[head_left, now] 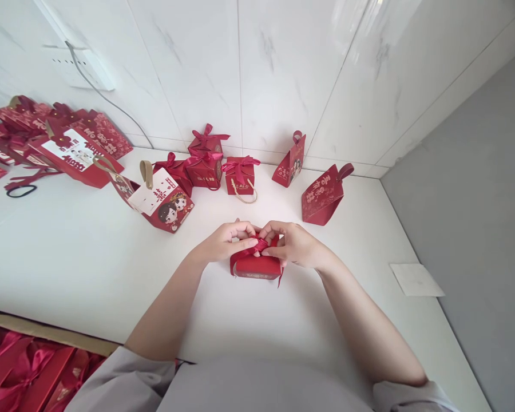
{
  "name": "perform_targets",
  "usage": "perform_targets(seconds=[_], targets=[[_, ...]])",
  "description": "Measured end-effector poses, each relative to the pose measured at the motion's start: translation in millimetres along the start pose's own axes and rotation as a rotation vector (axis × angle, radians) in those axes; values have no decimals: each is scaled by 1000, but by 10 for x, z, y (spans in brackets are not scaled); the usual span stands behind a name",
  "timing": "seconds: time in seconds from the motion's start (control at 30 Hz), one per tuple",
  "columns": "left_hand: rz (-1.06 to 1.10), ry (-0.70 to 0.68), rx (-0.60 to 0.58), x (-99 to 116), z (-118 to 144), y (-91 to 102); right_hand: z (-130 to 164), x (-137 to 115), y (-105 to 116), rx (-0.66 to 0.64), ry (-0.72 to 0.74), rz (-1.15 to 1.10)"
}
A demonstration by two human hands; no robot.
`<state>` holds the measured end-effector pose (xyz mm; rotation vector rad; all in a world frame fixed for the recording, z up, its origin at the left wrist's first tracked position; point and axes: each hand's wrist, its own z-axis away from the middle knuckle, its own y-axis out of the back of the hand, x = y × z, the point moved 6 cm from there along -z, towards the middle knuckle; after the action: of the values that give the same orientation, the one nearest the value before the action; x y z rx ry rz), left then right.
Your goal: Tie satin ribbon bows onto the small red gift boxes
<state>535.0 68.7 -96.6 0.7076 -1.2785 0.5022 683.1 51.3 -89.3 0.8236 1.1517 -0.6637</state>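
Observation:
A red gift box point(257, 268) rests on the white table in front of me. Dark red ribbon point(261, 245) lies gathered over its top, and one ribbon end hangs down at the right side. My left hand point(234, 239) pinches the ribbon from the left. From the right, my right hand point(288, 243) grips the same ribbon with thumb and fingers. Both hands sit close together above the box lid, and their fingers hide part of the ribbon.
Behind the box stand small red boxes with bows point(240, 174). Triangular red boxes point(323, 195) are at the right. A box with cartoon figures point(171, 206) and scissors point(21, 191) lie left. Ribboned boxes fill a carton point(47, 332) at lower left. A white paper point(416, 280) is at right.

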Motion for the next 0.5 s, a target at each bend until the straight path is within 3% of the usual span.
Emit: perform_targets(seconds=[0.33,0.5], targets=[[-15,-7,-18,-5,18,2,-2,2,-14,22,-12,82],[14,-30,-33,-24,4,10,4,-125,-51,45,224,224]])
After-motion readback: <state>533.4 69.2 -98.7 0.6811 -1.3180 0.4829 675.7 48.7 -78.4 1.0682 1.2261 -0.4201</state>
